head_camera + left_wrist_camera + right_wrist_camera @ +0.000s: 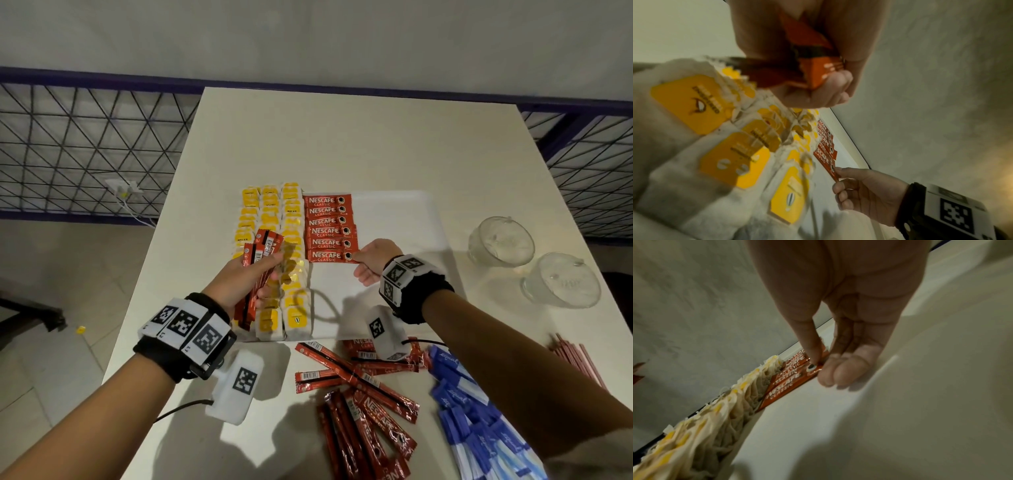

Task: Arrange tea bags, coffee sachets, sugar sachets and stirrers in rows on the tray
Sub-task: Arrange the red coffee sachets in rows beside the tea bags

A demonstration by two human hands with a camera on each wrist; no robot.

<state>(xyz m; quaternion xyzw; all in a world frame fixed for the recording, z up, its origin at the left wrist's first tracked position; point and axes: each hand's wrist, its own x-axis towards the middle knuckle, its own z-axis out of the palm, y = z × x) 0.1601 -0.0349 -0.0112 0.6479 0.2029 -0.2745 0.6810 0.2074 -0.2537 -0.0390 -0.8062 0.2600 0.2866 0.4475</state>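
White worktop carried a white rectangular tray toward its middle. Yellow-tagged paper tea bags filled the tray's left rows; red foil "NESCAFE CLASSIC" coffee sachets formed a column beside them. Right hand grip pinched the nearest sachet's end, setting it down. Left hand grip curled round a bundle of red sachets. Next likely: draw another from the bundle, lay it parallel below. Blue sugar sachets waited at near edge.

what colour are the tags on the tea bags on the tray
Yellow, with dark print, on white tea bags. The left wrist view shows the tags best.
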